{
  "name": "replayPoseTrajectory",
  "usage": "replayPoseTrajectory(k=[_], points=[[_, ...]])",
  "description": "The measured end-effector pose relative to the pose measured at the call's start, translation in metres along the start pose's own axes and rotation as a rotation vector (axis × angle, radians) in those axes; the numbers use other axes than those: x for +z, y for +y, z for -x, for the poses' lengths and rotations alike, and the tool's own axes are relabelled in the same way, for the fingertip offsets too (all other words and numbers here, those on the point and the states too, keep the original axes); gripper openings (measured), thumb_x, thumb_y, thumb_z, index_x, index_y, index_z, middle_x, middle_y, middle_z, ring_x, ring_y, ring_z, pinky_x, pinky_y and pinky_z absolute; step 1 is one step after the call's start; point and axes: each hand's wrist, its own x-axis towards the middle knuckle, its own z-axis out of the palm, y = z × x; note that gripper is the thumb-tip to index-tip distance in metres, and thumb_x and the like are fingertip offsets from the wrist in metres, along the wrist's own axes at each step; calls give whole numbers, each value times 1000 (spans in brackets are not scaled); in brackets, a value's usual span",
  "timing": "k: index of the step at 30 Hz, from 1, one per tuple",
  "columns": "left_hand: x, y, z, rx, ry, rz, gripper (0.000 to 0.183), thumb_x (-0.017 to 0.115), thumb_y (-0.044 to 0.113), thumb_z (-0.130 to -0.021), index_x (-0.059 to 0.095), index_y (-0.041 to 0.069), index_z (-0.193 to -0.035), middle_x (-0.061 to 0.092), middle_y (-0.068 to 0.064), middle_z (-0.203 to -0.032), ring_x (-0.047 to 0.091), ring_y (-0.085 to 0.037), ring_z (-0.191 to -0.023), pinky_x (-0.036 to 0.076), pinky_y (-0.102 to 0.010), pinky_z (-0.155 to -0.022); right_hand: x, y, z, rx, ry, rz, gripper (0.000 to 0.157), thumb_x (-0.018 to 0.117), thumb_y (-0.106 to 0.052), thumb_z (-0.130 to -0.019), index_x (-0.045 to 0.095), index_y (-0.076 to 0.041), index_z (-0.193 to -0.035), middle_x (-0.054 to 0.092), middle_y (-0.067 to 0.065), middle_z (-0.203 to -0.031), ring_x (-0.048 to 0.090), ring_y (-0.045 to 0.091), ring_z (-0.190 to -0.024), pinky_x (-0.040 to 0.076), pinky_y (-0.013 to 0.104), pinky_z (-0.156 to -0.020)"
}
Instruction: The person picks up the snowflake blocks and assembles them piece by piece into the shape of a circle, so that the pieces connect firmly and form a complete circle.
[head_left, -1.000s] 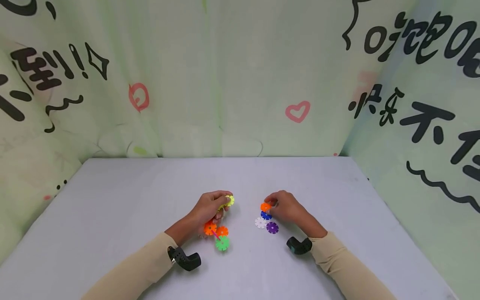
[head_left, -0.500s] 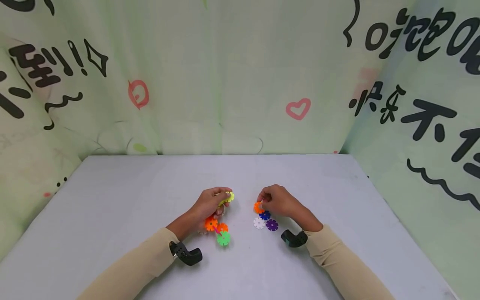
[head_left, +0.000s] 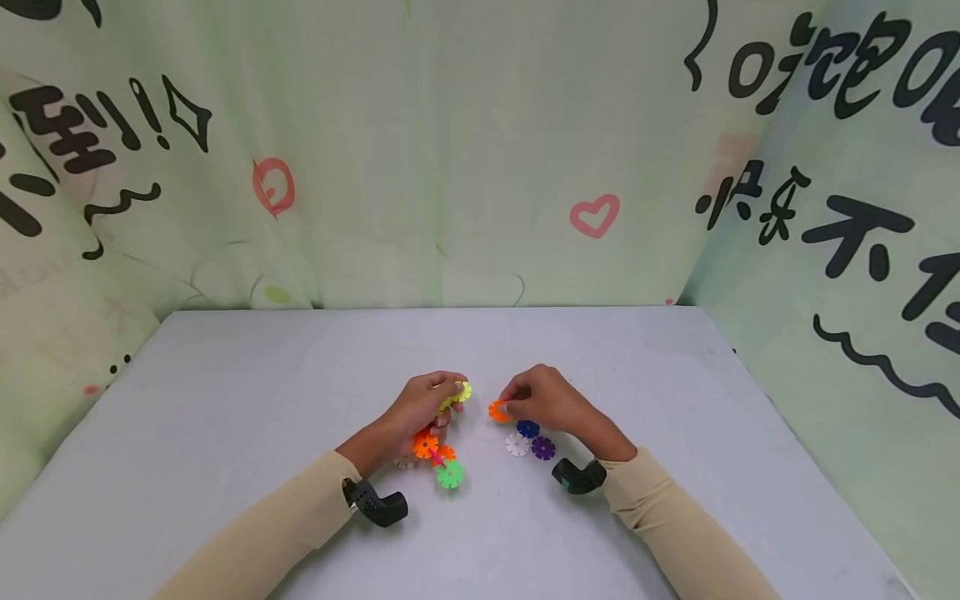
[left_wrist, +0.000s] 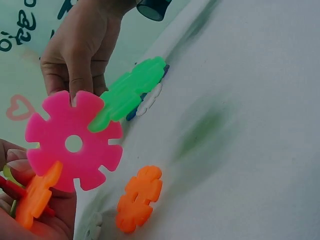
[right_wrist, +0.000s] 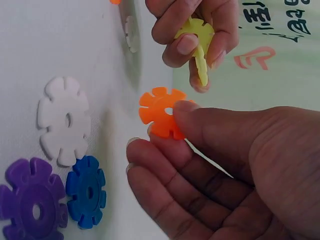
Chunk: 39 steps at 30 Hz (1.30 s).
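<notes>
My left hand (head_left: 418, 412) holds a string of notched plastic building discs joined at angles. Yellow discs (right_wrist: 200, 42) stick out between its fingers and thumb. From its underside hang an orange disc (left_wrist: 37, 197), a pink disc (left_wrist: 95, 157) and a green disc (left_wrist: 131, 91), with a red piece (left_wrist: 12, 188) partly hidden by the fingers. Between thumb and forefinger my right hand (head_left: 553, 403) pinches a single orange disc (right_wrist: 159, 107), held up apart from the yellow ones. The other right fingers are loosely bent beneath it.
A white disc (head_left: 517, 444), a blue disc (head_left: 528, 428) and a purple disc (head_left: 543, 448) lie close together on the white table (head_left: 637, 358) near my right hand. Under the left hand's string lie a loose orange disc (left_wrist: 140, 200) and a whitish disc (left_wrist: 91, 227). Printed curtains (head_left: 450, 167) enclose the table.
My right hand has lifted its orange disc away from the blue one and moved left toward the left hand. The left hand keeps its hold and has barely shifted.
</notes>
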Motion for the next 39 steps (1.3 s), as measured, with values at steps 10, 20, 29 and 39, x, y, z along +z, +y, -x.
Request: replayPoseTrajectory(k=[10, 20, 29, 39], points=[[2, 0, 0, 3, -22, 1, 36, 53, 22, -100, 54, 6, -132, 56, -7, -85, 36, -12, -50, 36, -21, -45, 1, -1, 1, -84, -68, -133, 17, 64, 1, -90, 72, 0, -105, 71, 6, -96, 67, 14, -80, 55, 28, -73], [4, 2, 0, 2, -32, 1, 37, 52, 22, -100, 53, 5, -133, 57, -7, -85, 36, -12, -51, 36, -19, -46, 3, -5, 0, -109, 117, -199, 11, 66, 0, -90, 70, -2, -99, 70, 6, -93, 69, 20, -81, 56, 32, -74], [6, 2, 0, -1, -51, 22, 38, 51, 22, -101, 51, 4, -135, 56, -7, -84, 36, -11, -51, 35, -19, -46, 9, -5, -3, -70, 178, -197, 8, 72, -2, -86, 70, -4, -94, 69, 2, -88, 69, 16, -80, 56, 30, -73], [9, 2, 0, 13, -44, 1, 36, 50, 21, -101, 53, 4, -133, 56, -7, -83, 36, -11, -51, 35, -18, -46, 14, -8, -2, -116, 205, -136, 6, 72, -1, -86, 70, -4, -91, 70, 8, -87, 68, 14, -77, 56, 27, -71]])
